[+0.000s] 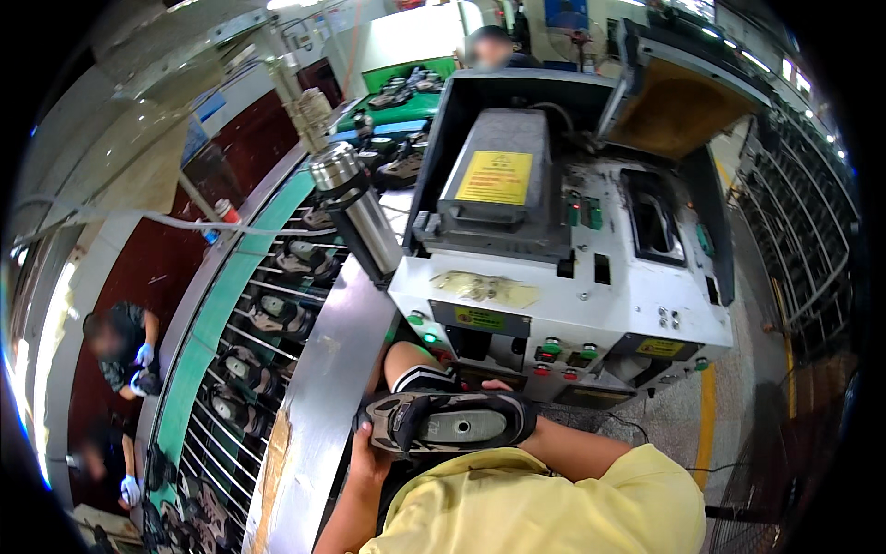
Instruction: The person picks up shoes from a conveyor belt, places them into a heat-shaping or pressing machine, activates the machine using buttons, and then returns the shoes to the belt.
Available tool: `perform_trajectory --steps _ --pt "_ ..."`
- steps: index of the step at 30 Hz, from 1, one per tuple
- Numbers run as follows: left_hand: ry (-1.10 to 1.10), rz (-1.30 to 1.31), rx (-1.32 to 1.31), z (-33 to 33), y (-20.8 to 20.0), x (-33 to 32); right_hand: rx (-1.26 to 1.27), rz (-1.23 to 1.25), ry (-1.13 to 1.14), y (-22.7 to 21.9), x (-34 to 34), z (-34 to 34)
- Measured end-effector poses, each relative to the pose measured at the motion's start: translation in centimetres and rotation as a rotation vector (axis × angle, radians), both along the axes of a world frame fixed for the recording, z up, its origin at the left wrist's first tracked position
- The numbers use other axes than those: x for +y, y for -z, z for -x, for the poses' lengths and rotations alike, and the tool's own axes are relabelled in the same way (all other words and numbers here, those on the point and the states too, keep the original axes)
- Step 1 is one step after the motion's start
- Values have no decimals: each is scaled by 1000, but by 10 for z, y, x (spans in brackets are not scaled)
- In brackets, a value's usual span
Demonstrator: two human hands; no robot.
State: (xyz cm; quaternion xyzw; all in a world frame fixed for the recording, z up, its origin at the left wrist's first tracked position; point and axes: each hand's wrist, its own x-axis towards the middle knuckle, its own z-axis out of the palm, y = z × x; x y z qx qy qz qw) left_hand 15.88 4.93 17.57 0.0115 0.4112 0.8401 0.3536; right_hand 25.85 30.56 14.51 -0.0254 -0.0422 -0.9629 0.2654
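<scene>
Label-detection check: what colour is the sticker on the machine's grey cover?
The sticker is yellow, clearest in the head view.

Looks like matt mesh and cloth on the shoe (434,406), around a smooth, dull last (463,427), perhaps plastic. Shows smooth sheet metal with a soft shine on the bench (318,397), but rough, worn brown board or tape (269,475) along its left edge. Past that edge, gleams faintly as slim metal rods on the rack (208,443). Shines as polished steel on the flask (355,203) by the bench's far end. Passes for smooth white painted metal on the machine (544,282), with a creased, papery patch (484,287) near its front edge. Reads as soft, wrinkled, matt cloth on the yellow shirt (535,499)
</scene>
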Motion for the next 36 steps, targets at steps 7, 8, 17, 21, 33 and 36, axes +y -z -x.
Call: perform_trajectory --steps 7,8,17,21,33,36 --pt "224 -18 221 35 -17 86 145 38 27 -25 5 -47" --pt "264 -58 262 31 -29 103 131 61 70 -18 10 -50" --pt "285 182 353 63 -4 152 144 -307 1013 -91 103 -108" --pt "-55 348 349 88 37 108 -199 -985 1344 -120 219 -158" --pt "-497 671 469 126 147 -51 -950 -2734 1111 -252 470 -65" --pt "-516 693 485 121 150 -52 -1121 -2886 776 -245 475 -25"
